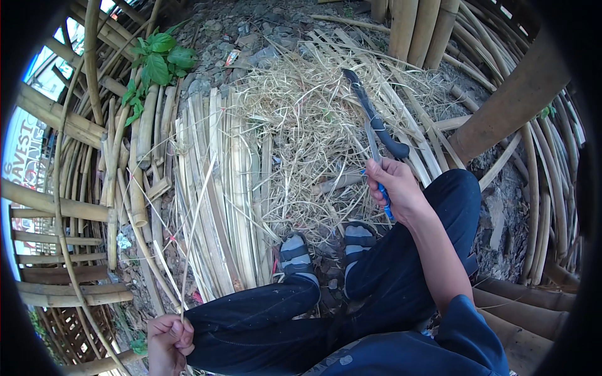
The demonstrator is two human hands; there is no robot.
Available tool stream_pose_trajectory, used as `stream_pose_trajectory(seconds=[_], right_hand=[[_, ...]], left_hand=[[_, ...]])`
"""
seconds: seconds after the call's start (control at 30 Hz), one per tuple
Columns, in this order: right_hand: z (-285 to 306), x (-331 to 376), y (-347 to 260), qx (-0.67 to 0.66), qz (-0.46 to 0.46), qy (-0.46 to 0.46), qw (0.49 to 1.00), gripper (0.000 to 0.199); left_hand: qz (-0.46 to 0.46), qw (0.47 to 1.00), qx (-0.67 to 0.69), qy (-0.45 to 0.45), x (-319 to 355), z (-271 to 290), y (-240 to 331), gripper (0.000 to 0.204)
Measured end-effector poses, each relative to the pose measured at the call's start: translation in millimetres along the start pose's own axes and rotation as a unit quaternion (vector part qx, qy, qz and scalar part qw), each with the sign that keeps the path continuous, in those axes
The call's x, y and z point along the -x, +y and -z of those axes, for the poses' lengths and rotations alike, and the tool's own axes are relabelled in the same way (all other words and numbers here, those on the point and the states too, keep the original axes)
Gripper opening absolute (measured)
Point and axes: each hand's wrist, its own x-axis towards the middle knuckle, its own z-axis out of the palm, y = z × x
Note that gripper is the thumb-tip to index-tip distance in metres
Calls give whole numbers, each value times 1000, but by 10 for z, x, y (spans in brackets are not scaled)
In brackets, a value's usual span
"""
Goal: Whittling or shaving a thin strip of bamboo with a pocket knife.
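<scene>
My right hand [399, 190] is closed around the blue handle of a knife [385, 202], its narrow blade pointing up and away from me. Just beyond the blade lies a dark, slightly curved stick-like object [375, 122] with a thick rounded end; its kind is unclear. At the lower left, my left hand [169, 338] pinches the near end of a thin bamboo strip [192, 235], which rises away from the fingers. Pale curled bamboo shavings [301, 125] cover the ground in front of my feet. Beside them, long split bamboo slats [216, 188] lie side by side.
Bamboo poles [63, 207] form a fence along the left. A thick bamboo post [511, 100] leans at the right, near more stacked poles [545, 207]. A leafy green plant [157, 59] grows at the far left, next to stony ground [244, 34].
</scene>
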Motion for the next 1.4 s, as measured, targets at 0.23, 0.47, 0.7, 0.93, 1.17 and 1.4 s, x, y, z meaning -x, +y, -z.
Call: stream_pose_trajectory(seconds=[0.23,0.47,0.7,0.93,1.17,1.4], right_hand=[[-405,220,149,-110,9,-148,983,28],[-254,248,93,-109,52,-138,983,27],[-201,314,9,-82,50,-108,990,23],[-84,199,9,-197,97,-40,975,21],[393,93,-315,-195,240,162,937,17],[373,100,-341,-204,246,145,936,23]], left_hand=[[104,988,-47,-101,-57,-472,-43,27],[196,955,-33,-221,-203,-685,-93,20],[233,944,-28,-232,-297,-660,-132,32],[208,936,-63,-278,-341,-680,-126,30],[131,912,-274,-277,-376,-765,115,20],[-32,897,-348,-270,-385,-871,253,17]])
